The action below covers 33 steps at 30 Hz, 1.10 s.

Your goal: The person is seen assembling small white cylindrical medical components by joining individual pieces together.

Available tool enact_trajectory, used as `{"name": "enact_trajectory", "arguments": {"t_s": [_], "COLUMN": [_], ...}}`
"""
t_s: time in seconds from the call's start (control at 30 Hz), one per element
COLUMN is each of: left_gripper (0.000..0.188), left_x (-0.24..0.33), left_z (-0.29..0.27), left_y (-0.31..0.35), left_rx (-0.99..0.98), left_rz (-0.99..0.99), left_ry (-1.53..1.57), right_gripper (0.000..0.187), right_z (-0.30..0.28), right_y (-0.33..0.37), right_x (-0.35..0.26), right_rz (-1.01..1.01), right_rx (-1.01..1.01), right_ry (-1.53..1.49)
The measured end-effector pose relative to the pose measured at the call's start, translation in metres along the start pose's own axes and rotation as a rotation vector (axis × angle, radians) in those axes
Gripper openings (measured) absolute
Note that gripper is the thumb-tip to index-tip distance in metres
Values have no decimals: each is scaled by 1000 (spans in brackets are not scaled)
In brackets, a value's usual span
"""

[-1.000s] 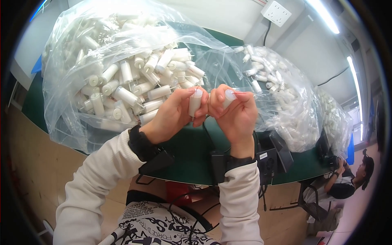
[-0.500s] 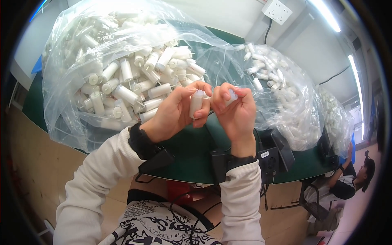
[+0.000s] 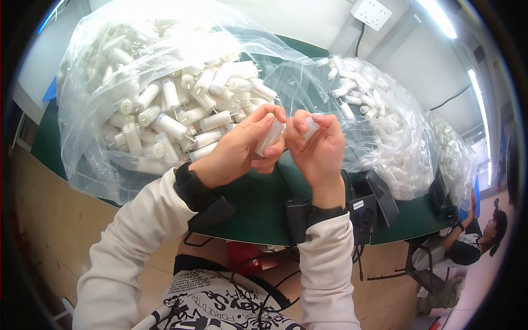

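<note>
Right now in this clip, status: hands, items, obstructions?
Left hand holding white cylinder. Right hand gripping white piece, mostly covered. Clear bag behind left hand, not blocking.

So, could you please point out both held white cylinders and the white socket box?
Left held cylinder [image 3: 268, 138], head view: middle of its side.
Right held cylinder [image 3: 311, 127], head view: its exposed part.
White socket box [image 3: 372, 14], head view: front face.

White cylinder [image 3: 269, 138] up in left hand [image 3: 242, 140] — smooth, pale, slightly translucent body, pinched between thumb and fingers, tilted, upper end leaning right. Second whitish piece [image 3: 311, 127] over in right hand [image 3: 322, 151] — short stretch showing between curled fingers and thumb, tilted too, rest hidden in grip. Two pieces near each other, apart, fingers between.
</note>
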State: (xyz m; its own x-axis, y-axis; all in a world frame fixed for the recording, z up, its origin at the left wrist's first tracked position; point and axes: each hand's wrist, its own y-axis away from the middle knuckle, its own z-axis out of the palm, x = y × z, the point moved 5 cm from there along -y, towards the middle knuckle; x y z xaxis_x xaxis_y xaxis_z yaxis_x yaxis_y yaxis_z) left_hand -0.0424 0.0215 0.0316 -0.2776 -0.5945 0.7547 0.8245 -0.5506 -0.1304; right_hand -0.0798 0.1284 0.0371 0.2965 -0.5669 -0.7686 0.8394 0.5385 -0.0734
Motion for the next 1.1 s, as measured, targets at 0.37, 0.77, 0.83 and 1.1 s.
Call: {"name": "enact_trajectory", "arguments": {"t_s": [0.37,0.77,0.83,1.1], "left_gripper": [26,42,44,49], "left_x": [-3,-2,-3,-2], "left_z": [-10,-11,-14,-7], "left_y": [0,-2,-3,-5], "left_rx": [-3,-24,33,245], "left_rz": [-4,-7,11,67], "left_ry": [80,156,150,1], "right_gripper": [28,40,37,32], "right_z": [1,6,0,16], "right_y": [-1,0,0,5], "right_x": [3,1,-5,0], "right_rz": [16,17,-188,-221], "right_rx": [-102,-141,86,193], "right_ry": [0,-67,166,726]}}
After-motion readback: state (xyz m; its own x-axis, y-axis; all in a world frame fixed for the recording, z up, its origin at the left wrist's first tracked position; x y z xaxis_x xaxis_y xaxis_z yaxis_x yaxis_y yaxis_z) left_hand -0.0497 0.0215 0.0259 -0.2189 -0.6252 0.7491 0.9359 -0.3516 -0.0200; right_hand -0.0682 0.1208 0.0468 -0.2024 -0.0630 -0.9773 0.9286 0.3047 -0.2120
